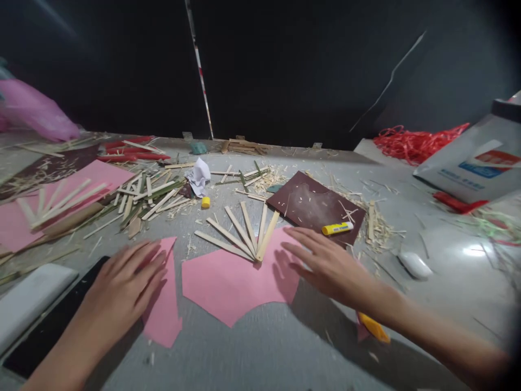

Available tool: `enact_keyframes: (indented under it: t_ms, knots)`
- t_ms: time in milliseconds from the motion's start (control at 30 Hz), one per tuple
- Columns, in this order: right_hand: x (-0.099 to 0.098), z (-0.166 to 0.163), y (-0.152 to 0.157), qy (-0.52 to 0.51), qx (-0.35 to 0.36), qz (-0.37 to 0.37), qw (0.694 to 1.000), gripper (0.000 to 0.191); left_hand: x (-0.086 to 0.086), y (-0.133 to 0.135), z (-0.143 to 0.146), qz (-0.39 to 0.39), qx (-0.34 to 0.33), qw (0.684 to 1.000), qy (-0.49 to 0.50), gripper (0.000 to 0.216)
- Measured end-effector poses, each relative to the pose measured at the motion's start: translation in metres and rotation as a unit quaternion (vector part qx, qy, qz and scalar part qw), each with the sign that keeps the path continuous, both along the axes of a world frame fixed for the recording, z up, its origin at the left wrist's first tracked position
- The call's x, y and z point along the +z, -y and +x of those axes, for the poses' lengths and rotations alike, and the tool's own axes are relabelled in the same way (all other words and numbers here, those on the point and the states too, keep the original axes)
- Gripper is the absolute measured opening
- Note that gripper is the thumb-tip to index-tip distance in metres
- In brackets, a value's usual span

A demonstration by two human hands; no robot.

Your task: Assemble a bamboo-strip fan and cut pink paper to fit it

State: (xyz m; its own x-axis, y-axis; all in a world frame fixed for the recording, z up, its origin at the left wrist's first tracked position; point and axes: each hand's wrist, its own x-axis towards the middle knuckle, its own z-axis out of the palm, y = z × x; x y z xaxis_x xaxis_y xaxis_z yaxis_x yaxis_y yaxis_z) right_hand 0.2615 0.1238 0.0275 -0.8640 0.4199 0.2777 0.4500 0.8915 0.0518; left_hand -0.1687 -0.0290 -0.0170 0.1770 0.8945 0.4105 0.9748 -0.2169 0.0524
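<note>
A fan of several flat bamboo strips (pixel 241 232), joined at one end, rests with that end on a large cut sheet of pink paper (pixel 234 282). My right hand (pixel 325 260) is stretched out at this sheet's right edge, fingers apart and with nothing in them; I cannot tell whether the fingertips touch the paper. On the left lies a smaller pink paper piece (pixel 165 320), partly covered by my left hand (pixel 126 282). The left fingers are extended over it, not gripping.
A dark brown board (pixel 301 190) carries a yellow glue stick (pixel 337 228); its yellow cap (pixel 205 202) lies apart. Loose bamboo strips (pixel 163 201), crumpled paper (pixel 198 176), and a second strip fan on pink paper (pixel 101 174) are behind. A black phone-like slab (pixel 52 326) lies left, a computer mouse (pixel 414 265) right.
</note>
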Motion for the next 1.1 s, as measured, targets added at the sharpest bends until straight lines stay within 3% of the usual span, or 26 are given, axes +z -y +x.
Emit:
enact_keyframes:
  t_ms: [133,300,433,567,700,867,1100]
  knots:
    - [-0.004,-0.044,-0.021,0.056,0.139,0.015,0.989,0.036,-0.015,0.004,0.009,-0.053,0.042,0.998,0.009,0.056]
    - [-0.008,-0.06,-0.032,0.088,0.215,0.035,0.972,0.032,-0.003,0.006,0.048,-0.077,-0.022,0.996,0.025,0.053]
    - [-0.015,-0.059,-0.031,0.073,0.217,0.032,0.973,0.033,-0.007,0.002,0.064,-0.084,-0.097,0.992,0.007,0.055]
    - [-0.017,-0.055,-0.02,0.052,0.201,0.031,0.978,0.037,-0.018,0.001,0.066,-0.099,-0.11,0.989,0.027,0.051]
    - [-0.006,-0.051,0.004,0.04,0.168,0.022,0.985,0.042,-0.022,0.001,0.065,-0.087,-0.119,0.987,0.059,0.048]
    - [0.007,-0.042,0.035,0.04,0.144,0.027,0.988,0.045,-0.026,0.004,0.066,-0.075,-0.118,0.987,0.075,0.052]
    - [0.007,-0.017,0.071,0.045,0.088,0.052,0.994,0.051,-0.022,0.007,0.067,-0.098,-0.06,0.982,0.151,0.05]
